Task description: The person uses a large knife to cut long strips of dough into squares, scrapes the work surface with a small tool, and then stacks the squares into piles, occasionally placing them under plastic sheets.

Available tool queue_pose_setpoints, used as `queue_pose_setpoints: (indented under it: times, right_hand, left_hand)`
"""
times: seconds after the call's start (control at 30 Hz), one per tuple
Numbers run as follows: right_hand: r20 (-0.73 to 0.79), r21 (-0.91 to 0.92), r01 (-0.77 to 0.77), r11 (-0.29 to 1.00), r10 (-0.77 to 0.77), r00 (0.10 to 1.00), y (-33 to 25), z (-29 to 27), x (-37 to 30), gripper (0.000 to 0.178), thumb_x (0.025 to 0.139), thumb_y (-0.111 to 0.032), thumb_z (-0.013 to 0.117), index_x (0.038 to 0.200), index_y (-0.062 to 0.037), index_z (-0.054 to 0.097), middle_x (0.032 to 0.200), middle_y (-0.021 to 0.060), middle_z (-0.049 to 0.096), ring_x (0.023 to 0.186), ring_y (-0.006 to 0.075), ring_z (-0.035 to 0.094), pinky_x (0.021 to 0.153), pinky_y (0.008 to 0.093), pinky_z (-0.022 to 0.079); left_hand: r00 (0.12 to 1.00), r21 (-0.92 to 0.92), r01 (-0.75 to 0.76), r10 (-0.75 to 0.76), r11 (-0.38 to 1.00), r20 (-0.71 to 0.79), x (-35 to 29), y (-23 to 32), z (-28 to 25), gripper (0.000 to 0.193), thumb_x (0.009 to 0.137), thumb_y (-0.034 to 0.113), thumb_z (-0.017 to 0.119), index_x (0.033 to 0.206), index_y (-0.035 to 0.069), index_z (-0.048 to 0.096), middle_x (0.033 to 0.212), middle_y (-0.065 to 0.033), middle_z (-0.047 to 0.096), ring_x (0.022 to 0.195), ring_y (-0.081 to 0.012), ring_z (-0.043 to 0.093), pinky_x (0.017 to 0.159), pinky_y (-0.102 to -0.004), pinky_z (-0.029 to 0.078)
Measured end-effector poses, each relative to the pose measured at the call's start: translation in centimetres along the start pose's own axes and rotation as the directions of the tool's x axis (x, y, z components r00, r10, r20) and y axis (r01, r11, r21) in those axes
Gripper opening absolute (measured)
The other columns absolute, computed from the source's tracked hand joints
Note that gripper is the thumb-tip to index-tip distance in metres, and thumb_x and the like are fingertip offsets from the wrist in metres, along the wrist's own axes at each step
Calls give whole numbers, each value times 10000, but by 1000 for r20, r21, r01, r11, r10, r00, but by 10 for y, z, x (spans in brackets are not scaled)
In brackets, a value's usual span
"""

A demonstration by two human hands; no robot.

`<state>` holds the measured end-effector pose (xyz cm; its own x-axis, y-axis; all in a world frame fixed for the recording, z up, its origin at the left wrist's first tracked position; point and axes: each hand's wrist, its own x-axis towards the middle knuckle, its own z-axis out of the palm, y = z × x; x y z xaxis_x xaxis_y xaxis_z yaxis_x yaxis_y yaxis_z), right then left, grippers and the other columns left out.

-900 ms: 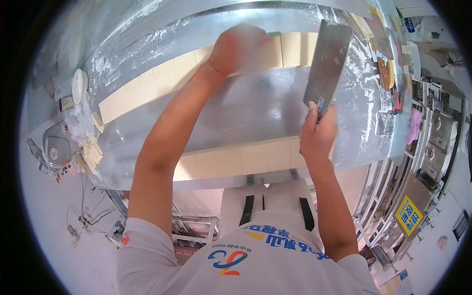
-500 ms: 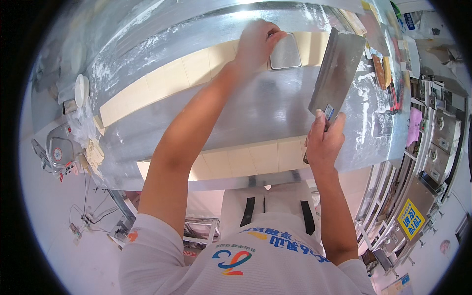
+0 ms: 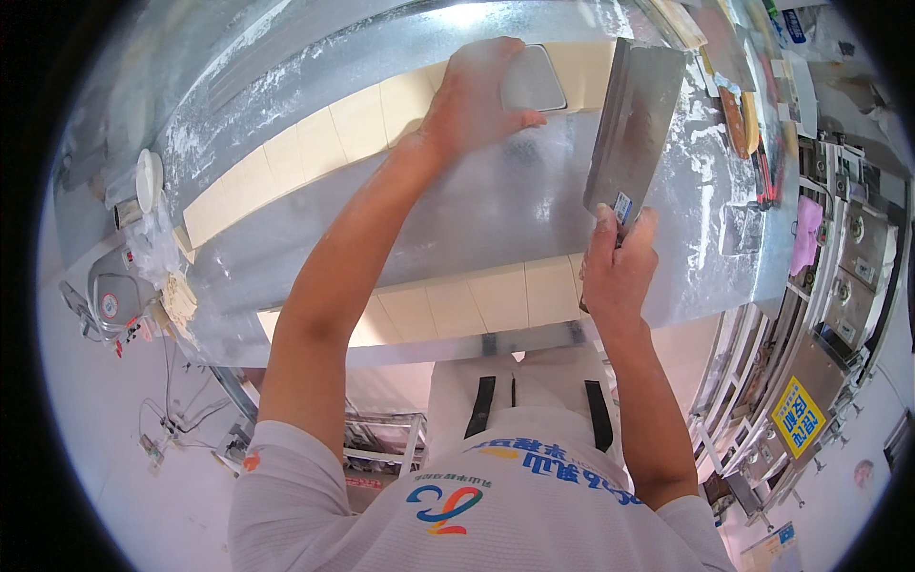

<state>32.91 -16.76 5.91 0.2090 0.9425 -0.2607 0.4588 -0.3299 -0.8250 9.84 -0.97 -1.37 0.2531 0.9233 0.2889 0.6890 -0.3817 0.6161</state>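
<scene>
My left hand reaches over the far strip of pale dough, which is marked off into pieces. Its thumb and fingers are spread across the left part of a square metal plate lying on that strip. The hand looks hazy, and whether it grips the plate is unclear. My right hand is closed round the handle of a wide cleaver, whose blade points away from me beside the strip's right end. A second cut dough strip lies along the near table edge, left of my right hand.
The metal table is dusted with flour. At its right stand brown-handled tools and a pink cloth beside metal racks. On the left are a plastic bag, dough scraps and a scale.
My left hand has opened from bent fingers at the plate's left edge to a spread over it. The plate is slightly turned. The cleaver stays in my right hand; the whole view has shifted a little.
</scene>
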Motion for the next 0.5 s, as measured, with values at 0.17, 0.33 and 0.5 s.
queue_pose_setpoints:
  times: [0.17,0.33,0.5]
  right_hand:
    - [15,-18,55,998,-55,998,-3,3,1,224,1092,-156,588,1010,-18,431,672,183,577,553,352,609,521,432,432]
    - [43,-56,74,996,-72,996,-7,5,6,210,1087,-137,582,1008,-15,430,667,207,575,581,429,623,522,462,441]
    - [121,-165,258,952,-240,963,-20,-3,30,196,1071,-110,581,1018,0,428,688,256,592,650,501,630,546,516,455]
  left_hand:
    - [1000,-45,-19,18,999,-22,-2,-5,1,947,652,371,992,1438,73,557,1411,-161,619,1318,-382,568,1135,-485,444]
    - [1000,-91,22,-22,996,-1,-2,-5,0,947,659,396,985,1441,79,555,1419,-160,622,1333,-392,567,1187,-495,420]
    - [998,-102,54,-53,993,18,-4,-8,0,949,668,432,976,1443,81,554,1452,-150,612,1402,-403,523,1259,-511,358]
